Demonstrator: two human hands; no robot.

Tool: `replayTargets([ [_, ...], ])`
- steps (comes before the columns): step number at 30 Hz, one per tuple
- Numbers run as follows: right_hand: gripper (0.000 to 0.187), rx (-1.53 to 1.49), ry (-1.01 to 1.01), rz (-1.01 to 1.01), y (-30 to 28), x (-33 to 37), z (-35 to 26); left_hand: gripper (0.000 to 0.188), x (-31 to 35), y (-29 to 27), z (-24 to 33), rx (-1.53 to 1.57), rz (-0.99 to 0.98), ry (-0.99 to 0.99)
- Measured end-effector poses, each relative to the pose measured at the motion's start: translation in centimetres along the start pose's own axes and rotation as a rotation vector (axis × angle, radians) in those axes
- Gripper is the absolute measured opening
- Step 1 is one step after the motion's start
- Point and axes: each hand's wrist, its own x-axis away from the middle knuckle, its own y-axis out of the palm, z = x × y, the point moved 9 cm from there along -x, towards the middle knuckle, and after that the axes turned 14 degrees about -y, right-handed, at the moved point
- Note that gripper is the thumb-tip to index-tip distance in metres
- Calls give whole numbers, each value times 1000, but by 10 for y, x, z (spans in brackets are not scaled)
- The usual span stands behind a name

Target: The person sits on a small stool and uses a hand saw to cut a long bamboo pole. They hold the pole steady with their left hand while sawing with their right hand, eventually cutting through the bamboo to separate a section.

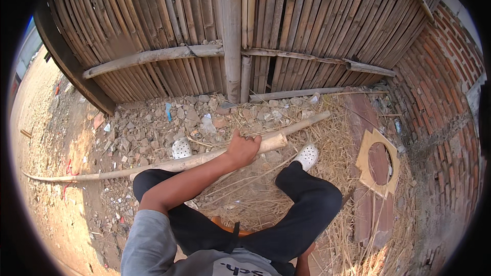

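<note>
My left hand (243, 149) is closed around a thick, pale bamboo pole (273, 143) near its cut end. The pole slants across in front of my knees, its lower part running behind my left forearm. Just beyond it lies a thinner bamboo pole (312, 119), pointing to the far right. A long, tapering stretch of bamboo (92, 176) reaches out to the far left; which pole it belongs to is unclear. Low beside my right thigh, only part of my right hand (309, 249) shows, with its fingers hidden. A narrow dark strip (348, 198) sticks out past my right knee.
A bamboo-slat wall (317, 20) stands ahead, and a brick wall (434, 122) on the right. Rubble (138, 133) and dry straw (327, 148) cover the ground around my white clogs (307, 156). A yellowish board with an oval hole (365, 166) lies on brown planks (364, 209).
</note>
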Motion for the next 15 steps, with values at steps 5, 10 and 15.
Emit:
replayTargets([
  [5,31,76,52,-228,32,9,12,39,-12,-7,17,5,-71,5],
  [10,28,93,-64,-434,24,0,-4,34,-14,-29,28,39,98,81],
  [15,13,-457,-298,250,-114,-63,-144,48,-16,-38,35,4,-29,39],
])
